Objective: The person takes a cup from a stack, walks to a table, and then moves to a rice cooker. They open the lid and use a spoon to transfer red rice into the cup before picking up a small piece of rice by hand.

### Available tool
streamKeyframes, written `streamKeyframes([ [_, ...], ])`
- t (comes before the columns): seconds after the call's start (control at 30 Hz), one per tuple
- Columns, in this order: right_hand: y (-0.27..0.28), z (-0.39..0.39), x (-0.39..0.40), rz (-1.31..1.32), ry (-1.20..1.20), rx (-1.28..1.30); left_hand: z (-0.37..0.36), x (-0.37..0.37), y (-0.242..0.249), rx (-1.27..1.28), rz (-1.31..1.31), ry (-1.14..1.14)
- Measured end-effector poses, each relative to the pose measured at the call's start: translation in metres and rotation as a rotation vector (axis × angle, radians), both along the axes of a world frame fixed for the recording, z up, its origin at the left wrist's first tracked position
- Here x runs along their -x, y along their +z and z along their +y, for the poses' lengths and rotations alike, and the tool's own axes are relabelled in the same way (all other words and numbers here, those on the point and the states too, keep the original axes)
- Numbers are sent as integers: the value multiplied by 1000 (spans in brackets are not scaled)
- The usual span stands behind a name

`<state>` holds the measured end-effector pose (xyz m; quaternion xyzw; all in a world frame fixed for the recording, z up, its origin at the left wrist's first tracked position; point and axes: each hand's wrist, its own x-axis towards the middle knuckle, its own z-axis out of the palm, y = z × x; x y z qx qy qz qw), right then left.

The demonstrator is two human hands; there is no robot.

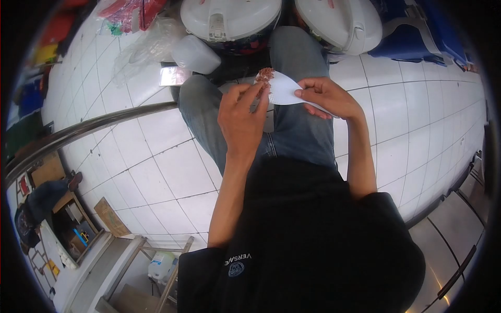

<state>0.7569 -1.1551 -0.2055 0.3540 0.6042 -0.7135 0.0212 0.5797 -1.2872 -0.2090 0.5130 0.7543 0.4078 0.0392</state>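
Observation:
My right hand (pixel 329 99) is closed on a piece of white paper (pixel 284 89), thumb on top and fingers beneath. The paper widens toward the left and narrows under my right hand, like a flattened cone. Reddish-brown shreds (pixel 266 74) lie along its wide left end. My left hand (pixel 242 115) is at that end, its thumb and index finger pinched at the shreds and the other fingers curled. How much is between those fingertips is hard to make out. Both hands are above my knees, in front of my jeans (pixel 300 57).
Two white-lidded containers (pixel 229 18) stand just beyond my knees. Near them are a white plastic jug (pixel 195 55), clear plastic bags (pixel 146 52) and a blue bag (pixel 417 36). A metal rail (pixel 99 125) runs at left over the white tiled floor (pixel 172 167). Another person's leg (pixel 49 195) shows far left.

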Motion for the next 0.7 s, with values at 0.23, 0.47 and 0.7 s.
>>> streamKeyframes([
  [0.23, -4, 1, -2, -3, 19, -31, 0, 3, 1, -16, 25, -3],
  [0.47, 0, 0, -1, 5, 11, -14, -2, 8, 5, 16, -235, -19],
  [0.7, 1, 1, -1, 10, 15, -10, -5, 11, 11, 13, -577, -5],
])
